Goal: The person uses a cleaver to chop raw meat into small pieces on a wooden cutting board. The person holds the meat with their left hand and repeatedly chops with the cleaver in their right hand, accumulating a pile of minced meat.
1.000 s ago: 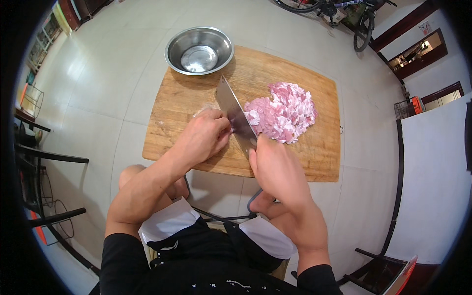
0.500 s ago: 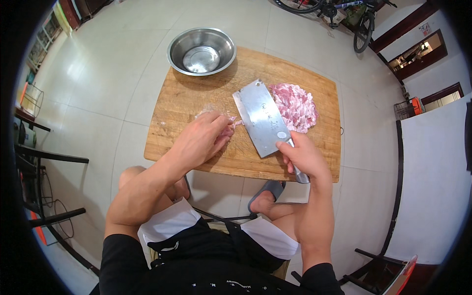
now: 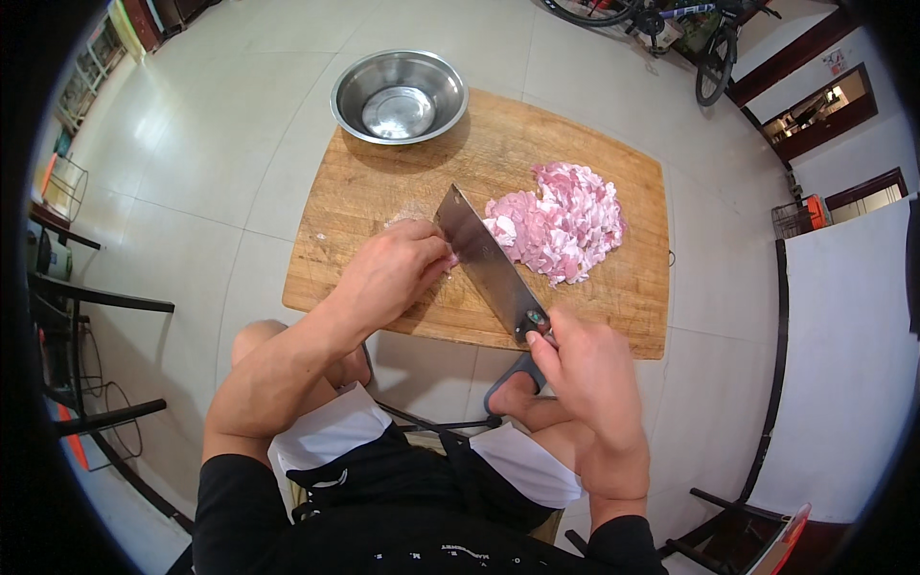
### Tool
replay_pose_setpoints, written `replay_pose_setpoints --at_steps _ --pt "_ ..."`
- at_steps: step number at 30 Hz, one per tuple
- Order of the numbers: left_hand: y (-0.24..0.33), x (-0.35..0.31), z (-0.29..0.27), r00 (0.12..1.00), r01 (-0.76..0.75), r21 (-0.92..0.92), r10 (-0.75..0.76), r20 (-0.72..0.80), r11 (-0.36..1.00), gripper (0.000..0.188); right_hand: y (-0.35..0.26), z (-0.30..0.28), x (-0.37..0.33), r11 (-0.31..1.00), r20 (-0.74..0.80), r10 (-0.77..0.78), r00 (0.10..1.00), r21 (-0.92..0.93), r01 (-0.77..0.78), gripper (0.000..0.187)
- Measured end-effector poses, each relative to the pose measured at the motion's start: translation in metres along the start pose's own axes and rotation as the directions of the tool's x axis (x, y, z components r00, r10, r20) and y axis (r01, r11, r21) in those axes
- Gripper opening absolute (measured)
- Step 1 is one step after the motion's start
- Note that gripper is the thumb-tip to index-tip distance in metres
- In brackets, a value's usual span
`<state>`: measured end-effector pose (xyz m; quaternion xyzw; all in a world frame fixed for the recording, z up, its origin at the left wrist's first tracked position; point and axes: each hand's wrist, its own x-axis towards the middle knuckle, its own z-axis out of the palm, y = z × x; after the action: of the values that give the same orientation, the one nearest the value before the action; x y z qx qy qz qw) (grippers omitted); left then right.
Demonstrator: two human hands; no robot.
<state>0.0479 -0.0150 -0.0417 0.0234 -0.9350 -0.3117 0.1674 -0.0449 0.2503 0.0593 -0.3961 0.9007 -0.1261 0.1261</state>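
My right hand [image 3: 586, 369] grips the handle of a cleaver [image 3: 491, 264], whose broad blade stands on edge and slants up to the left across a wooden cutting board [image 3: 374, 196]. Just left of the blade, my left hand [image 3: 391, 270] presses down with curled fingers on a small piece of raw meat [image 3: 450, 261], mostly hidden beneath them. To the right of the blade lies a pile of sliced pink and white meat [image 3: 570, 222].
A steel bowl [image 3: 400, 98] stands at the board's far left corner. Dark chair parts [image 3: 105, 295] are at the left, and a white-topped table [image 3: 843, 355] is at the right. A bicycle [image 3: 671, 29] stands on the tiled floor at the far right.
The cleaver has turned from lying flat against the pile to standing on edge, and moved left beside my left hand. The whole meat pile now shows. My left hand has hardly moved.
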Motion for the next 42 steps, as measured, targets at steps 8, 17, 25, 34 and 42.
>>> replay_pose_setpoints --at_steps 8,17,25,34,42 --pt "-0.003 0.002 0.003 0.994 0.106 -0.115 -0.107 -0.005 0.988 0.011 -0.019 -0.002 0.007 0.999 0.158 -0.03 0.987 0.045 0.023 0.024" --pt "-0.007 0.006 -0.001 0.997 0.073 -0.132 -0.067 0.047 0.989 0.011 -0.021 0.025 0.056 0.997 0.021 -0.051 0.998 0.061 0.05 0.026" --pt "-0.002 0.003 -0.004 0.998 0.058 -0.121 -0.053 0.042 0.991 0.01 0.061 0.032 0.08 0.682 0.399 0.12 0.909 0.632 -0.368 0.025" --pt "0.0 -0.004 -0.005 1.0 0.019 -0.07 -0.018 0.006 0.997 0.013 0.055 0.001 0.039 0.925 0.084 0.124 0.989 0.35 -0.146 0.023" --pt "-0.002 -0.005 -0.003 1.0 -0.003 -0.027 0.003 -0.01 1.0 0.011 0.003 0.002 0.004 0.997 -0.028 0.045 0.999 0.068 -0.043 0.027"
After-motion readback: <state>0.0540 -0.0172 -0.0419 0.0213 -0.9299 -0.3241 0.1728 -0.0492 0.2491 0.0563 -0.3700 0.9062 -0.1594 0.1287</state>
